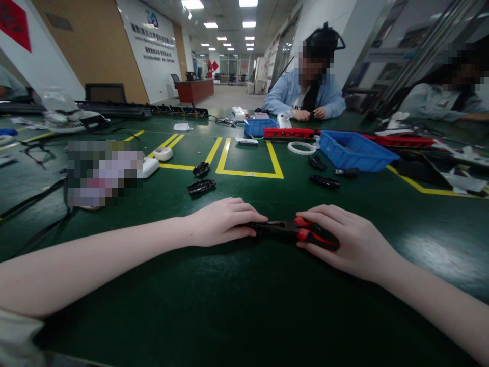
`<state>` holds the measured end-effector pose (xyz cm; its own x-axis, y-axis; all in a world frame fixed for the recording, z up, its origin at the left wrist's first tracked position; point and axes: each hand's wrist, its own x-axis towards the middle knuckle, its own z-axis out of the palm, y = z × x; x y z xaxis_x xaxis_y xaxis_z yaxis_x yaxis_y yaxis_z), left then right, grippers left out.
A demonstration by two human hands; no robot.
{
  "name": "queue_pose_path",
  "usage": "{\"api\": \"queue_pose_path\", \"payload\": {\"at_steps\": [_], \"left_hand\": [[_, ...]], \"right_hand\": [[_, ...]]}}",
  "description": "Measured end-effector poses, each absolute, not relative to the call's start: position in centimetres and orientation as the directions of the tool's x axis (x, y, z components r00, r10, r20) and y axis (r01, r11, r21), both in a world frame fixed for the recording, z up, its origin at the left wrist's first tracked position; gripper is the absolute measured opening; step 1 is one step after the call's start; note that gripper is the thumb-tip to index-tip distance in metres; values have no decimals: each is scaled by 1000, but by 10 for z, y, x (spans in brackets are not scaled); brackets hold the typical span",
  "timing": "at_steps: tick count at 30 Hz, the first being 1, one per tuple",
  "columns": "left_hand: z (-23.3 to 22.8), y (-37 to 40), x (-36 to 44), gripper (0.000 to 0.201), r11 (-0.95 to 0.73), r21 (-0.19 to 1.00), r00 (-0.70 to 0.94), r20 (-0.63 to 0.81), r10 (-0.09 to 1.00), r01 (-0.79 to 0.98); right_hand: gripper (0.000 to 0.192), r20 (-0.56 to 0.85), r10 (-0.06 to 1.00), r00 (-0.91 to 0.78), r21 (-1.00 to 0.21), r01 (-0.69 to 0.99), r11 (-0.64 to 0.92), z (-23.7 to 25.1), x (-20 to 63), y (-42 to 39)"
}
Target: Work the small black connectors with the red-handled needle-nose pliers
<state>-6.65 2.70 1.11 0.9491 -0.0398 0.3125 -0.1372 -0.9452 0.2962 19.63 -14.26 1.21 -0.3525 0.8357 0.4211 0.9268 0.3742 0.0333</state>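
Dark characters [153, 38], too blurred for reading, printed below a blue-green logo [152, 19] on the white wall panel [165, 76].

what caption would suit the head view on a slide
Right hand holding red-and-black pliers, left hand at their tip, over a green table.

- Left forearm [114, 257]: bare, extending from the lower left.
- Left hand [219, 223]: back upward, fingers [242, 207] together, pinching against the thumb [240, 233].
- Right forearm [435, 300]: bare, slanting from the lower right.
- Right hand [355, 244]: curled in a grip, thumb below.
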Motion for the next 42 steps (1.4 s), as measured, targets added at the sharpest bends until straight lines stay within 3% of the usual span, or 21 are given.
{"api": "queue_pose_path", "payload": {"at_steps": [9, 15, 42], "left_hand": [[11, 28, -67, 35, -933, 327, 951, 305, -43, -147], [10, 29, -67, 37, -932, 332, 951, 307, -42, -148], [12, 27, -66, 36, -953, 270, 952, 302, -50, -136]], "right_hand": [[38, 361, 886, -291, -131, 925, 357, 11, 197, -142], [38, 348, 896, -276, -161, 924, 347, 11, 196, -143], [38, 423, 832, -360, 32, 923, 384, 13, 194, -143]]}}
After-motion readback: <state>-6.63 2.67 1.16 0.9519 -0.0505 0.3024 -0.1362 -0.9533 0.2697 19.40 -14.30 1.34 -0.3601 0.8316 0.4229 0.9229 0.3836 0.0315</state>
